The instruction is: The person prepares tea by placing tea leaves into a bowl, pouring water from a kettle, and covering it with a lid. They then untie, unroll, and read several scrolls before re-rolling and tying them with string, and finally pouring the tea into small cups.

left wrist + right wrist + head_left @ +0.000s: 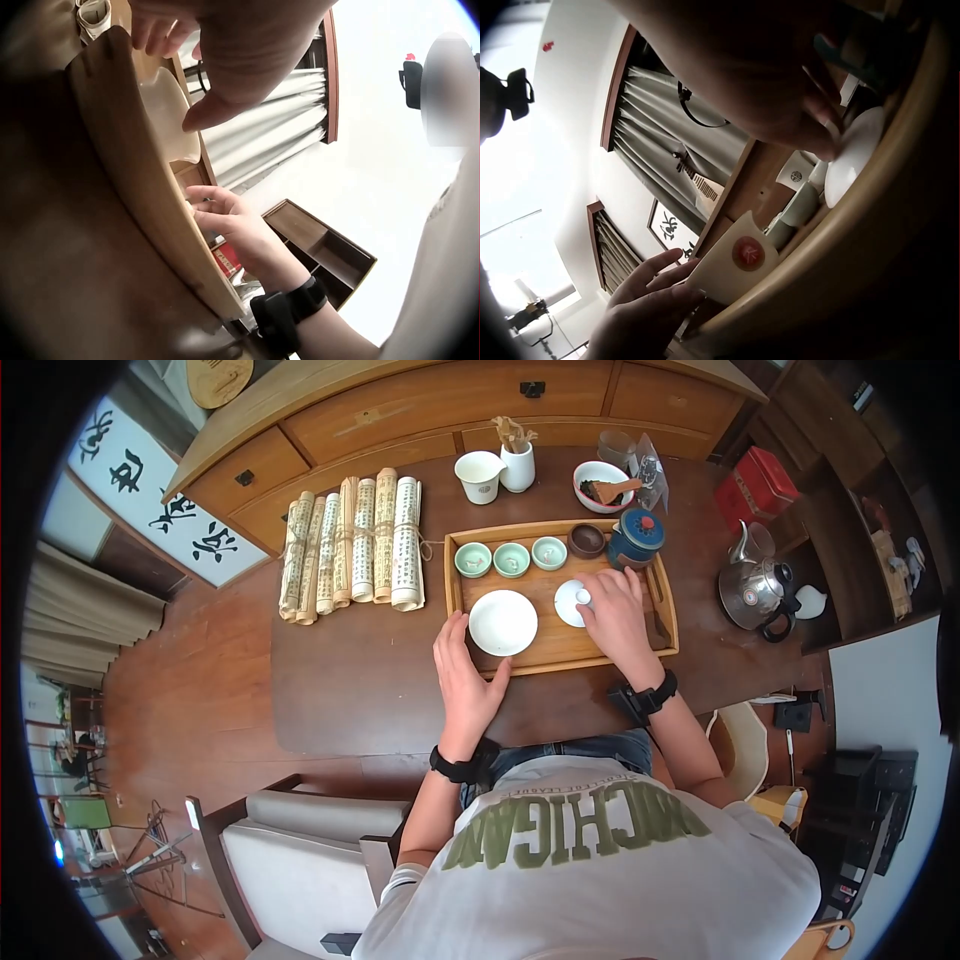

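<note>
You look to be at an early point, judging by how things lie: the wide white porcelain bowl (pixel 503 622) is uncovered, and its domed white lid (pixel 568 610) is apart from it on the right side of the rectangular wooden tray (pixel 560 665). The bowl stands inside the tray, toward the near left, and its inside looks plain white, with no leaves to be seen. The dark leaf-like pieces lie with a brown wooden scoop (pixel 615 490) in a smaller white bowl with a reddish rim (pixel 585 473), beyond the tray. The silver metal kettle (pixel 745 600) stands on the dark wooden worktop (pixel 350 690), to the tray's right. Three pale green cups (pixel 511 560) form a row at the tray's far side; you can't tell whether they hold anything.

Your left hand (pixel 470 685) reaches in from the near left, fingers spread along the bowl's left side and thumb by its near edge, relaxed rather than clamped. Your right hand (pixel 618 622) comes over the tray's near edge, palm down, with thumb and fingertips pinching the lid's small knob. Whether the lid rests on the tray or hangs just above it, you can't tell.
</note>
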`<state>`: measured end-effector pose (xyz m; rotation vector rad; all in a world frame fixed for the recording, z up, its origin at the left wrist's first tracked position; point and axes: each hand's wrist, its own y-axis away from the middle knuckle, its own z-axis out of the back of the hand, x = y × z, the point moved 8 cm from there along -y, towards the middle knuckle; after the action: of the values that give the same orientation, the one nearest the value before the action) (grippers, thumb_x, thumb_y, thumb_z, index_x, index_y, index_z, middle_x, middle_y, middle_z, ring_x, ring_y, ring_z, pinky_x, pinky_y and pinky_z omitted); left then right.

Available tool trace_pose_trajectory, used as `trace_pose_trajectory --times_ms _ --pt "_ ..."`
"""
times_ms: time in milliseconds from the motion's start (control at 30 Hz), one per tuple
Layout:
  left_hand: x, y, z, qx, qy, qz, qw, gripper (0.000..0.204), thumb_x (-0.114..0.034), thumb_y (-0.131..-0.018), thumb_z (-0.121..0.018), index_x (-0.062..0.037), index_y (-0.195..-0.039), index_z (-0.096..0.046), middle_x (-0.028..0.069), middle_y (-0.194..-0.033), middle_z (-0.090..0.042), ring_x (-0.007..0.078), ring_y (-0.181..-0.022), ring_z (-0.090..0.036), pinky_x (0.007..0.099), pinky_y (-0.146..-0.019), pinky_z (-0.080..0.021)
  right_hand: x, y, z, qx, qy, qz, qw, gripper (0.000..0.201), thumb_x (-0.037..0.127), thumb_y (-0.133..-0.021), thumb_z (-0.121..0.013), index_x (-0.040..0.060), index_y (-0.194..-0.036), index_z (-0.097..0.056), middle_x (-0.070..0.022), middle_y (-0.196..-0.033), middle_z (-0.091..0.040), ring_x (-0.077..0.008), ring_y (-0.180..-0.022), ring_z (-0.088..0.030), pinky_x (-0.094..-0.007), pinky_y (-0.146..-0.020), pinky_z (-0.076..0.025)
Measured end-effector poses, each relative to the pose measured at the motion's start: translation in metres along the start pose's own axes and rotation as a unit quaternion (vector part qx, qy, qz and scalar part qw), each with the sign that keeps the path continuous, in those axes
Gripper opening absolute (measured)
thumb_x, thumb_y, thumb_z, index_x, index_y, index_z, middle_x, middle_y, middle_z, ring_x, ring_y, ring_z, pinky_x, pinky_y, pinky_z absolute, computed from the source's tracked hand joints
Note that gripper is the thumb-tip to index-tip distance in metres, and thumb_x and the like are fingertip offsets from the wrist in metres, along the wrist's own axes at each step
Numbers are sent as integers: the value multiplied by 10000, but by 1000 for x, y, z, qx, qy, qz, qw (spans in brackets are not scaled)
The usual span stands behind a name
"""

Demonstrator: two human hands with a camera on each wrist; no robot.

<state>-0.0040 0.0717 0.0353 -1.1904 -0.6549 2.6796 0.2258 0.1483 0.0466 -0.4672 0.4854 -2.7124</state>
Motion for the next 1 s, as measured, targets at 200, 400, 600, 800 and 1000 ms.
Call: trace_pose_trajectory --times_ms 200,400,600,800,1000 --pt "-10 -11 -9 47 -83 -8 995 1073 -163 -685 -919 -9 -1550 -303 222 -1543 -418 411 -1451 -378 567 -1219 -268 -5 4 -7 -6 -10 -4 1000 474 86 -805 -782 80 -1258 -643 -97 -1108 -667 -289 -1188 -570 -547 -1183 -307" --pt "-18 -27 -20 91 -108 -33 989 1119 -210 -670 -930 -9 -1558 -280 203 -1556 -416 403 -1470 -365 612 -1239 -205 -6 8 -9 -4 -17 -7 1000 460 88 -795 -778 67 -1238 -656 -100 -1120 -676 -286 -1204 -572 -534 -1176 -318" --pt "-17 -38 -27 95 -85 -54 990 1040 -159 -670 -889 12 -1529 -328 246 -1354 -514 433 -1324 -471 545 -1159 -334 -5 7 14 -11 -63 9 998 419 112 -799 -785 71 -1200 -669 -122 -1093 -666 -309 -1165 -585 -472 -1114 -392" --pt "-26 -43 -37 74 -62 -59 994 976 -136 -662 -876 29 -1482 -373 234 -1271 -540 414 -1208 -525 516 -1079 -395 -74 -18 109 -110 -148 -106 977 140 132 -892 -738 42 -999 -744 -100 -947 -735 -244 -933 -701 -362 -832 -545" --pt "-35 -44 -45 58 -72 -83 992 961 -147 -676 -875 17 -1480 -376 232 -1256 -547 415 -1187 -535 516 -1069 -397 -266 -59 40 -16 -356 -384 852 415 476 -976 -673 68 -1019 -734 -9 -878 -698 -109 -794 -652 -291 -738 -521"
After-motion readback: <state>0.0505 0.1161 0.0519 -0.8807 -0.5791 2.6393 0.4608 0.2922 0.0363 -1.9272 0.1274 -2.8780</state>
